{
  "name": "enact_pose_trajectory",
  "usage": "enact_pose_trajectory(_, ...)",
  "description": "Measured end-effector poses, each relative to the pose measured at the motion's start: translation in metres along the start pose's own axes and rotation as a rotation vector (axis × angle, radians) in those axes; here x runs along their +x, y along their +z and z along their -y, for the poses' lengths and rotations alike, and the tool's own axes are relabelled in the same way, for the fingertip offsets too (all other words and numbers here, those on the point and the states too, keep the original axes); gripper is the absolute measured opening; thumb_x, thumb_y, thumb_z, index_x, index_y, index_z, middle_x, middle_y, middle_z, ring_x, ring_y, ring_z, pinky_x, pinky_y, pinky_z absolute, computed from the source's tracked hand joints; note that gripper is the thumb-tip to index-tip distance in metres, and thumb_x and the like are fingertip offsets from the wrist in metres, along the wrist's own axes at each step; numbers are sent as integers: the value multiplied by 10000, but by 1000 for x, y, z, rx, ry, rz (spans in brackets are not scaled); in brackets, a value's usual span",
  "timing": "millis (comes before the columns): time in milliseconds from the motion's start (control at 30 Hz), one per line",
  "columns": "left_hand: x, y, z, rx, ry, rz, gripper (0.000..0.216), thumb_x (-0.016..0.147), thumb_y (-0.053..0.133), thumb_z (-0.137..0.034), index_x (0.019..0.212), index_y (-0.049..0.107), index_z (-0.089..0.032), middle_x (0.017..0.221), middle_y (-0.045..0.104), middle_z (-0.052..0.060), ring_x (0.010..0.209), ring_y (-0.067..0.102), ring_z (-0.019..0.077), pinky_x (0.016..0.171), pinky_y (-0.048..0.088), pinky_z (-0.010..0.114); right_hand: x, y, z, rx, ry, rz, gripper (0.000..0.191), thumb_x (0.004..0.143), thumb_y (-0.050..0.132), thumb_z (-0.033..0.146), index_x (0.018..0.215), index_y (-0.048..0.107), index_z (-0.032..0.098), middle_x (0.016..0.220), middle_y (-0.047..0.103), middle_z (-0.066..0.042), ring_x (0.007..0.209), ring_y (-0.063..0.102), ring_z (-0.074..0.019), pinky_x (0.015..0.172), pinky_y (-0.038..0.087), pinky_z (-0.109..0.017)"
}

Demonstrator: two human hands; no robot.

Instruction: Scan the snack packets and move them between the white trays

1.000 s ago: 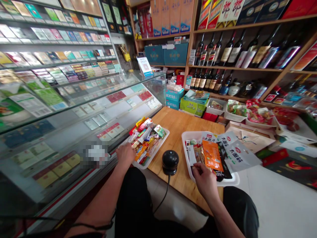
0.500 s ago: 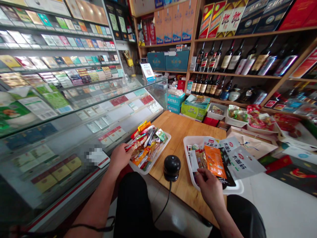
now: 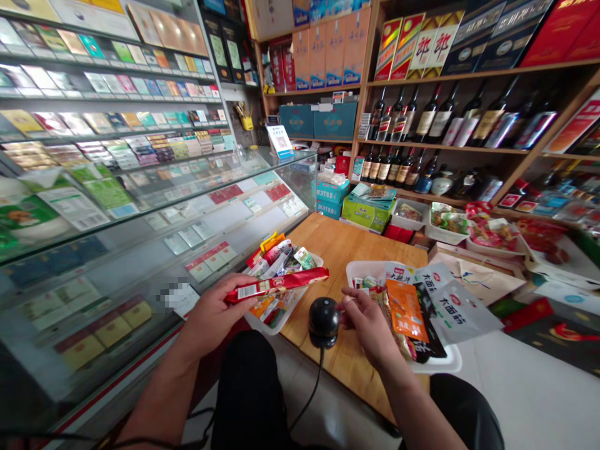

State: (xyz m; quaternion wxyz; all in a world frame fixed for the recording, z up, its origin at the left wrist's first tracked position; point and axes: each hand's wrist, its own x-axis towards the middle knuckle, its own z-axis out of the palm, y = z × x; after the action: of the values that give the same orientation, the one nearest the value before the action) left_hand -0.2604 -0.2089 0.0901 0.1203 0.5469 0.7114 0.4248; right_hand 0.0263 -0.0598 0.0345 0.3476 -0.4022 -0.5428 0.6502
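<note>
My left hand (image 3: 218,315) grips one end of a long red snack packet (image 3: 276,284) with a barcode on it. The packet is held above a white tray (image 3: 287,322) of mixed small snack packets, its far end pointing right. Beside a black dome-shaped device with a cable (image 3: 324,320), my right hand (image 3: 368,322) has its fingers loosely bent and apart, with nothing seen in them. Whether the fingertips touch the device I cannot tell. A second white tray (image 3: 450,362) on the right holds more packets, among them an orange pouch (image 3: 407,310) and grey pouches (image 3: 452,319).
The trays and device rest on a small wooden table (image 3: 319,244). Along the left runs a glass display counter (image 3: 154,250). Shelves with bottles (image 3: 438,115) and boxes stand behind. To the right are more snack trays (image 3: 447,232) and a paper bag (image 3: 478,272).
My left hand has lifted the red snack packet out of the left tray and brought it up across it. My right hand has moved left, from the right tray to beside the black device.
</note>
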Motion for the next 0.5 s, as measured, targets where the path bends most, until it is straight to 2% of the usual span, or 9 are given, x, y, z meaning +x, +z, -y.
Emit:
enact_pose_trajectory(100, 3, 22, -12, -70, 71, 64, 350, 875, 699, -405, 1180, 715, -235, 1247, 698, 84, 1152, 654, 261, 1022, 518, 392, 9, 9, 15, 244, 151, 80, 500, 843, 684, 633, 1091, 634, 202, 900, 730, -58, 617, 625, -142, 509, 491, -241)
enact_pose_trajectory(200, 7, 41, -24, -150, 82, 121, 313, 858, 715, -386, 1139, 740, -251, 1245, 700, 75, 1164, 650, 267, 1047, 510, 413, 20, 7, 20, 278, 172, 53, 380, 827, 738, 545, 882, 634, 184, 736, 683, -27, 540, 575, -115, 480, 484, -215)
enact_pose_trajectory(267, 12, 53, -29, -261, 18, 129, 371, 823, 747, -413, 1158, 733, -252, 1233, 708, 81, 1165, 652, 285, 1029, 526, 429, 27, 0, 21, 269, 143, 7, 336, 798, 778, 474, 807, 618, 179, 654, 636, -7, 520, 553, -105, 484, 493, -205)
enact_pose_trajectory(367, 22, 71, -26, -493, -166, 114, 554, 751, 802, -468, 1233, 676, -227, 1163, 728, 94, 1055, 692, 277, 864, 585, 390, 40, -16, 18, 297, 99, -56, 321, 778, 787, 449, 799, 610, 182, 636, 602, 12, 516, 536, -98, 487, 503, -202)
enact_pose_trajectory(433, 29, 83, -19, -629, -267, 76, 545, 737, 810, -484, 1175, 663, -195, 1060, 738, 88, 938, 706, 240, 743, 575, 334, 47, -28, 16, 304, 78, -88, 323, 770, 787, 452, 808, 611, 183, 648, 597, 19, 517, 524, -92, 489, 502, -197)
enact_pose_trajectory(500, 37, 95, -12, -746, -321, 70, 474, 742, 814, -460, 1085, 660, -171, 986, 735, 76, 864, 700, 205, 698, 548, 298, 54, -39, 13, 301, 64, -111, 328, 748, 801, 446, 808, 614, 183, 657, 595, 25, 516, 513, -85, 485, 496, -191)
